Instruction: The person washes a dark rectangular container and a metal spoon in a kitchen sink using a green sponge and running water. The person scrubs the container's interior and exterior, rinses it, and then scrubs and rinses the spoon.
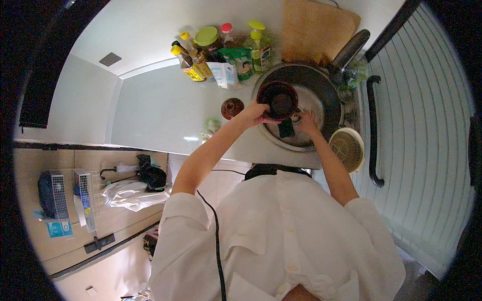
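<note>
My left hand (260, 114) grips the rim of a dark brown glazed pot (278, 99), with its opening turned up towards me. The pot is held over a round metal sink basin (331, 94). Inside the basin, close to the pot's lower right side, is my right hand (308, 122). Its fingers are by a small shiny thing, and whether they grip it is unclear. A dark green scouring pad (286, 128) shows just below the pot, left of that hand. A brown knobbed lid (232, 108) rests on the counter beside my left wrist.
Sauce bottles (192, 67), a green-lidded jar (207, 36), bags and a pump bottle (260, 50) stand behind the counter (162, 101). A wooden cutting board (320, 30) leans behind the sink. A yellowish strainer basket (347, 149) sits at right, near a door handle (373, 131).
</note>
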`<state>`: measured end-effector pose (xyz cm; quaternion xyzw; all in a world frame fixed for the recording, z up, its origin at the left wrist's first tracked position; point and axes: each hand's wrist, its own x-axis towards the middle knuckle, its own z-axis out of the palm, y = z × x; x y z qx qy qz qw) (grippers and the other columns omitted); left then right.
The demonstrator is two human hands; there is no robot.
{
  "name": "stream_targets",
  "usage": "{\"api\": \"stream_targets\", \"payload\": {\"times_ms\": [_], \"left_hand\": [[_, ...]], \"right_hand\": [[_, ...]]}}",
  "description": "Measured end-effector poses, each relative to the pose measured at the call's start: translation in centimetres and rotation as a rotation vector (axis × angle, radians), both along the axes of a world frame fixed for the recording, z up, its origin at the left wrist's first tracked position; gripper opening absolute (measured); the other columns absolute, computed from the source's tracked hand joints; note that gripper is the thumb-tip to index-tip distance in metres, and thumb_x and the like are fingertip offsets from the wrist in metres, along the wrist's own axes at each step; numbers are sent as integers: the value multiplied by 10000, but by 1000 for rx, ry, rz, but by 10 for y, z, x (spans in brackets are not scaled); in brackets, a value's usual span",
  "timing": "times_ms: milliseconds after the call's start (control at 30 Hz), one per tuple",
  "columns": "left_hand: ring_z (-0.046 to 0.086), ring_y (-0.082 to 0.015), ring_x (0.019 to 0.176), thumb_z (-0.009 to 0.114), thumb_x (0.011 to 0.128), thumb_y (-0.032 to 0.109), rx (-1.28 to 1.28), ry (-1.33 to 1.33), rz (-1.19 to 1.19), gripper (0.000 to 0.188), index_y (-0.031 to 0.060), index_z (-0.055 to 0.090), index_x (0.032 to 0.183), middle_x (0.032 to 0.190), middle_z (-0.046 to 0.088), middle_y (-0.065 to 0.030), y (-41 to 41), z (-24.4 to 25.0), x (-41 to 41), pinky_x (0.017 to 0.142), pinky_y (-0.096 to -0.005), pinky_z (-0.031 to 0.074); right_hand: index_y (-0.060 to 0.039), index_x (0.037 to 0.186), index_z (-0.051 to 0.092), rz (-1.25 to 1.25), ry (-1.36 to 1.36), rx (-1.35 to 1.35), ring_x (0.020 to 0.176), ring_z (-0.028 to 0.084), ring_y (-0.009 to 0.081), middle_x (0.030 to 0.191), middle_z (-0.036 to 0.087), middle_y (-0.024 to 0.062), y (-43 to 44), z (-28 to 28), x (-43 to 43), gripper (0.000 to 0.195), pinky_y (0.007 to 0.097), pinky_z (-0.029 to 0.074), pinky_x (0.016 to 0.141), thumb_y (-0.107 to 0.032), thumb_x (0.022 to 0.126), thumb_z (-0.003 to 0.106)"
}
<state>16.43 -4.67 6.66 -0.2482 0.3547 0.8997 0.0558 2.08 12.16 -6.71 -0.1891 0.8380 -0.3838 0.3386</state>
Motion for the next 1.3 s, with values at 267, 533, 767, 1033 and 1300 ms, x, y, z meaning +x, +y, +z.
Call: {"api": "stream_targets", "payload": {"times_ms": [267,533,767,1033,1300], "left_hand": [[427,-429,924,293,725,-68,70,-116,187,378,-150,211,1085,1074,331,-291,-99,-14,61,704,-474,472],[390,-486,923,245,751,-48,111,-220,360,360,-163,176,1086,1052,313,-316,-164,-10,91,723,-404,484],[372,-495,940,274,739,-45,171,-367,484,374,-154,184,1085,1093,245,-342,-190,-27,109,703,-390,493],[376,-495,934,292,749,-18,272,-390,560,350,-174,166,1036,1078,204,-384,-195,-43,119,703,-391,493],[466,-404,887,460,755,228,-68,-244,485,475,-105,272,1036,1023,365,-303,-152,-26,130,639,-385,503]], "right_hand": [[-85,821,580,82,422,234,745,539,219,824,571,92,2,-2,22,171,368,409,700,-210,716,526],[-73,860,566,36,163,149,762,537,212,820,568,101,-10,-5,14,173,307,420,666,-176,732,511],[-87,761,588,4,99,16,664,554,300,699,581,136,-8,8,16,229,370,435,607,-298,715,511],[-50,901,540,140,180,245,740,536,230,812,561,125,-5,2,7,252,330,416,654,-226,732,476],[5,811,570,376,308,241,698,535,255,797,561,150,-25,-56,-12,224,358,415,642,-161,687,486]]}}
